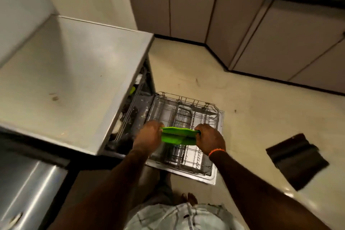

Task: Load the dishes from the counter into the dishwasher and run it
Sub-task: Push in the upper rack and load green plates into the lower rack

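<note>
A bright green dish [178,135] hangs between both hands, just above the pulled-out lower rack [186,114] of the dishwasher. My left hand [148,134] grips its left edge and my right hand [210,139] grips its right edge. The wire rack sits on the lowered dishwasher door [214,172] and looks bare of dishes. Inside the dishwasher opening [134,106], under the counter, an upper rack shows with a green item and some white dishes, partly hidden.
The grey countertop [65,73] above the dishwasher fills the left. A steel appliance [28,192] stands at the lower left. Beige cabinets [242,24] line the far wall. A dark mat [296,158] lies on the tiled floor to the right. My feet are below the door.
</note>
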Demonstrator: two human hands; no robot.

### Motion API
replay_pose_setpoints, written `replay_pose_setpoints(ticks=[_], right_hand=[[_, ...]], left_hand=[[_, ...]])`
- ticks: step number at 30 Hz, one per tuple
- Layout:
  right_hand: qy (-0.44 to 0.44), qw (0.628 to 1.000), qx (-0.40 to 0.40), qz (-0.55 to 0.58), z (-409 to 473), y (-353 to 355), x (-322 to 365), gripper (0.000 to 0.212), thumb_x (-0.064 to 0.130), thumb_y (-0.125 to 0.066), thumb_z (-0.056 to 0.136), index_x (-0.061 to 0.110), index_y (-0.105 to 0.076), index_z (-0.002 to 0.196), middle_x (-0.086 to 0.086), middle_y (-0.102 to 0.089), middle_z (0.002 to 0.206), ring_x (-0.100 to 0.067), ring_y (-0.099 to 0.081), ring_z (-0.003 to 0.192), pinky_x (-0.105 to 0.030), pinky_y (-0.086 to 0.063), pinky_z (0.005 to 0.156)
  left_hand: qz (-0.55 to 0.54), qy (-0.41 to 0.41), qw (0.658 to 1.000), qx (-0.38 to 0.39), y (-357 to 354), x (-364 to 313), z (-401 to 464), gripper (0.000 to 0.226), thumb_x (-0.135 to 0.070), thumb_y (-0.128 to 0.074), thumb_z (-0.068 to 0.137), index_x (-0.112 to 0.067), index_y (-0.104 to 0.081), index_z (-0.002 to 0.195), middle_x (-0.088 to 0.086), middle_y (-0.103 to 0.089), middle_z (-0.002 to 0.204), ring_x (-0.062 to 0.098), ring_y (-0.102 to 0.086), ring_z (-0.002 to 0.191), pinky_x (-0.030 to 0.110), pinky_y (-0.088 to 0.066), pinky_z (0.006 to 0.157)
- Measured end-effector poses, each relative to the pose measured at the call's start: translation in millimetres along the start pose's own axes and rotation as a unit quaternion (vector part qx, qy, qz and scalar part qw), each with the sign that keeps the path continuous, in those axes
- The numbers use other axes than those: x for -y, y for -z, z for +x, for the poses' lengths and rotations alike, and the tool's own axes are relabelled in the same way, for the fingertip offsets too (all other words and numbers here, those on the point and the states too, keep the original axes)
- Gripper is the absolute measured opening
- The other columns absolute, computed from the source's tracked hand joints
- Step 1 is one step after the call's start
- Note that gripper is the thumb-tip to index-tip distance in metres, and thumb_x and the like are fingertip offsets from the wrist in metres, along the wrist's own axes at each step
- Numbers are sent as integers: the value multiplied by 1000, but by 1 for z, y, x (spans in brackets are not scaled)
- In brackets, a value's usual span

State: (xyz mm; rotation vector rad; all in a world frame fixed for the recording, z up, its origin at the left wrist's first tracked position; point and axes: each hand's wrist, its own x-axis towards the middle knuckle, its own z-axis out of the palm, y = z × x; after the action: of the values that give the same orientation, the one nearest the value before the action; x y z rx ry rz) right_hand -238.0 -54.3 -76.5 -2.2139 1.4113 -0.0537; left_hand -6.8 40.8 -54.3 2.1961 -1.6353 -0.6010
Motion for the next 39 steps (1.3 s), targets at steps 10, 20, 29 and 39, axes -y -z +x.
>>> replay_pose_setpoints(ticks=[10, 20, 29, 39], right_hand=[[-140, 990, 13, 15, 55, -16, -47, 22, 12, -52, 95, 19, -68, 108, -5, -65, 108, -27, -63, 98, -34, -49, 84], [-179, 983, -36, 24, 177, -51, -157, 28, 5, -56, 91, 15, -68, 115, -10, -68, 113, -36, -67, 99, -39, -55, 85], [-165, 984, -61, 22, 297, -109, -260, 34, 3, -55, 92, 13, -69, 121, -12, -65, 124, -39, -65, 104, -41, -52, 93], [-160, 986, -37, 24, 340, -171, -305, 34, 3, -56, 89, 10, -67, 121, -12, -64, 125, -42, -65, 102, -47, -54, 90]], left_hand=[[-30, -71, 991, 111, -59, 18, 114, 16, -23, -54, 101, -17, -65, 111, -2, -56, 107, 12, -49, 96, 33, -45, 86], [11, -117, 988, 104, -167, 8, 264, 19, -13, -55, 99, -10, -68, 112, 8, -64, 108, 22, -57, 94, 30, -41, 78], [13, -134, 986, 94, -283, 38, 383, 19, -15, -58, 99, -9, -72, 111, 12, -67, 106, 30, -60, 97, 37, -45, 83], [41, -120, 986, 106, -349, 70, 426, 20, -17, -59, 97, -15, -74, 109, 10, -70, 107, 32, -65, 95, 38, -53, 80]])
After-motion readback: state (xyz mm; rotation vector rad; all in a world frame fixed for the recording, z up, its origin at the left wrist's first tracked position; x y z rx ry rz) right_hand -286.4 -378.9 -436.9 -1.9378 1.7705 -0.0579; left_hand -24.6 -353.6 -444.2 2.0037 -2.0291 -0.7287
